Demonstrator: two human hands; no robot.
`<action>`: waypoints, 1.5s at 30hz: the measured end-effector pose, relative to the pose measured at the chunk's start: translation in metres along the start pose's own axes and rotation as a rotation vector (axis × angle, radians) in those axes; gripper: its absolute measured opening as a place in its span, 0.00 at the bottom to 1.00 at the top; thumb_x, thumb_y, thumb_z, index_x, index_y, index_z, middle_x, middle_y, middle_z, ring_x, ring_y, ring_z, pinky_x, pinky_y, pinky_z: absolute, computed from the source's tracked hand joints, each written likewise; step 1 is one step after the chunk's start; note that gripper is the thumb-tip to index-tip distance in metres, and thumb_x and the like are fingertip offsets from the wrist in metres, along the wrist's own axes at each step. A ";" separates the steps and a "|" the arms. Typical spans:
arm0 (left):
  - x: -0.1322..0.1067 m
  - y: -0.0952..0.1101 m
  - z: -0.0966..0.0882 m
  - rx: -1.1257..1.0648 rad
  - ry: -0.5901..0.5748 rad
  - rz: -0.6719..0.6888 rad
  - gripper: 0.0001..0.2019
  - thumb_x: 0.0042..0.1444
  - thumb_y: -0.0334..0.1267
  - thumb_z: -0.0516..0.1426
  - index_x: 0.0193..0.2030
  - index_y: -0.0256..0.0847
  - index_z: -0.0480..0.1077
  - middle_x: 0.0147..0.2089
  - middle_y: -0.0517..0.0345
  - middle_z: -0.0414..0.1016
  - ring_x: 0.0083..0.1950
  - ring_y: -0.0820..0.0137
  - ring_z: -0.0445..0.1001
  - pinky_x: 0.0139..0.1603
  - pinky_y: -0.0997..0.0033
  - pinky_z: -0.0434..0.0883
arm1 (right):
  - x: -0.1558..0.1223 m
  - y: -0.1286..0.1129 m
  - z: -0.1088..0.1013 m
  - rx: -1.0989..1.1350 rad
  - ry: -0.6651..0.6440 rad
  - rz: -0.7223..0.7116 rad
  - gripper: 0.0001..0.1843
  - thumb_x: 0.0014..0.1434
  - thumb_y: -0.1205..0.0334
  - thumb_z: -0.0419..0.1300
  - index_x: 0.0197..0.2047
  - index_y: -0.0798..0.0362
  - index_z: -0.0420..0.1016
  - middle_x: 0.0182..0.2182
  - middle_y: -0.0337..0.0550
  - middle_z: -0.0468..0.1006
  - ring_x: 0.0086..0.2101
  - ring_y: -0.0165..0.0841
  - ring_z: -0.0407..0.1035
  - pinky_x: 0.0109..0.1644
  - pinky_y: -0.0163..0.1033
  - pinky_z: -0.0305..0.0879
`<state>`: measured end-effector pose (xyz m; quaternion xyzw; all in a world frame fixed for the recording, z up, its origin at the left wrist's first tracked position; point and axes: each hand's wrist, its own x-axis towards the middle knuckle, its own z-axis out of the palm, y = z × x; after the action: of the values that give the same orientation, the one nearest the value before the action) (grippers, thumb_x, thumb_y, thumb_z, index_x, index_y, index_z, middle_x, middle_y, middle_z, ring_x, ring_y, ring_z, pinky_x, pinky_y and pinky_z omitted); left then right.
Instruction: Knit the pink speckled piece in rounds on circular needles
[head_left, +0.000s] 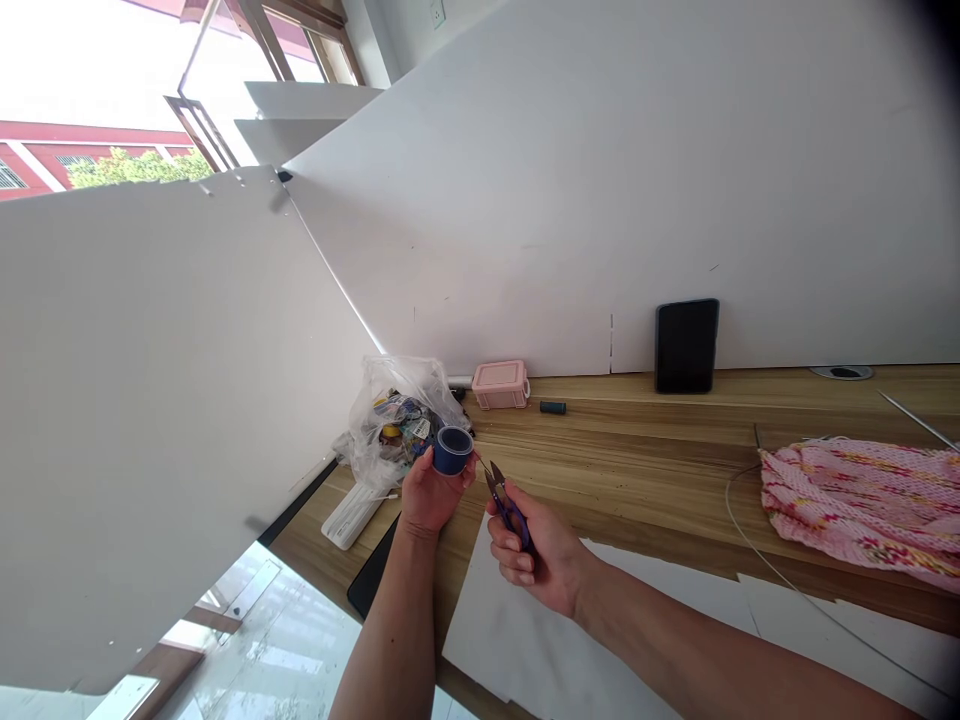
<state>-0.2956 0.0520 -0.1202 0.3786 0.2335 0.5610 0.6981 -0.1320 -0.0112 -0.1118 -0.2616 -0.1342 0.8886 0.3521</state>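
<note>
My left hand [429, 497] is closed around a roll of dark blue tape [453, 452], its round opening tilted up towards me. In my right hand [541, 548] is a pair of thread snips [510, 507] with purple handles and dark blades. The blade tips point up and left, close to the fingertips of my left hand and the tape's right side. Whether a strip of tape lies between the blades is too small to tell. Beneath the right hand are white paper sheets [495, 610] on the wooden table [637, 460].
Behind my left hand lies a clear plastic bag [367, 440] of small items, beside a white power strip [351, 515]. Further back are a pink box [501, 385], a small dark cylinder [553, 408] and a phone [686, 346] against the white panel. Pink knitting [862, 500] with needles lies right.
</note>
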 end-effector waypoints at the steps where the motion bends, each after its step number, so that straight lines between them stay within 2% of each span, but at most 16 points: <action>1: 0.000 0.000 0.000 -0.005 0.000 0.006 0.17 0.56 0.45 0.55 0.42 0.34 0.76 0.39 0.46 0.77 0.39 0.65 0.72 0.33 0.70 0.66 | 0.000 -0.001 0.000 -0.005 0.006 -0.018 0.26 0.69 0.46 0.39 0.29 0.53 0.65 0.11 0.29 0.56 0.10 0.22 0.44 0.14 0.29 0.36; 6: 0.001 0.001 0.001 -0.005 -0.012 0.016 0.17 0.56 0.45 0.55 0.43 0.35 0.76 0.39 0.46 0.77 0.44 0.61 0.73 0.39 0.66 0.68 | -0.002 -0.004 0.000 -0.027 0.032 -0.117 0.24 0.66 0.42 0.44 0.29 0.51 0.64 0.10 0.27 0.56 0.10 0.21 0.42 0.14 0.29 0.34; 10: 0.000 0.002 0.001 -0.040 -0.064 -0.023 0.17 0.57 0.47 0.54 0.40 0.34 0.76 0.37 0.45 0.78 0.56 0.53 0.70 0.50 0.56 0.69 | -0.007 -0.004 0.004 -0.048 0.033 -0.174 0.23 0.63 0.39 0.49 0.29 0.51 0.63 0.10 0.27 0.57 0.10 0.20 0.42 0.14 0.29 0.35; 12: 0.000 0.002 0.000 -0.071 -0.067 -0.038 0.18 0.56 0.47 0.55 0.40 0.34 0.76 0.35 0.46 0.78 0.59 0.50 0.68 0.51 0.53 0.69 | -0.011 -0.003 0.007 -0.064 0.026 -0.190 0.24 0.61 0.38 0.50 0.29 0.50 0.62 0.10 0.27 0.57 0.10 0.20 0.42 0.14 0.29 0.35; 16: -0.001 0.004 -0.003 -0.085 -0.017 -0.028 0.17 0.54 0.49 0.56 0.39 0.36 0.76 0.33 0.47 0.77 0.53 0.50 0.72 0.45 0.55 0.72 | -0.016 0.001 0.013 -0.103 0.031 -0.218 0.26 0.56 0.33 0.54 0.28 0.50 0.60 0.09 0.26 0.56 0.10 0.20 0.40 0.14 0.30 0.33; 20: -0.002 0.006 -0.005 -0.091 0.024 0.015 0.18 0.52 0.50 0.57 0.39 0.37 0.75 0.32 0.50 0.74 0.43 0.58 0.74 0.38 0.62 0.72 | -0.019 0.004 0.017 -0.147 0.059 -0.256 0.28 0.54 0.31 0.54 0.27 0.49 0.58 0.09 0.25 0.56 0.10 0.19 0.39 0.14 0.30 0.33; 23: -0.003 0.006 -0.005 -0.095 0.005 0.030 0.19 0.50 0.50 0.57 0.39 0.36 0.74 0.31 0.51 0.71 0.38 0.62 0.72 0.36 0.65 0.71 | -0.021 0.005 0.018 -0.173 0.066 -0.280 0.28 0.54 0.31 0.54 0.27 0.49 0.57 0.09 0.25 0.56 0.10 0.19 0.39 0.14 0.29 0.32; 30: -0.002 0.005 -0.006 -0.090 -0.060 0.009 0.19 0.51 0.50 0.57 0.40 0.35 0.74 0.31 0.50 0.70 0.37 0.63 0.70 0.36 0.65 0.70 | -0.022 0.001 0.019 -0.184 0.080 -0.299 0.28 0.55 0.32 0.53 0.26 0.49 0.56 0.08 0.25 0.54 0.10 0.19 0.39 0.14 0.30 0.32; 45: -0.003 0.005 -0.004 -0.062 -0.038 0.034 0.19 0.50 0.51 0.56 0.39 0.36 0.74 0.30 0.51 0.70 0.36 0.63 0.70 0.38 0.64 0.69 | -0.018 0.000 0.015 -0.134 0.117 -0.290 0.22 0.64 0.42 0.47 0.26 0.49 0.56 0.08 0.26 0.53 0.11 0.20 0.37 0.15 0.31 0.33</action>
<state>-0.3022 0.0507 -0.1191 0.3712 0.1966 0.5725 0.7041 -0.1293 -0.0248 -0.0927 -0.3136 -0.2089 0.8009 0.4653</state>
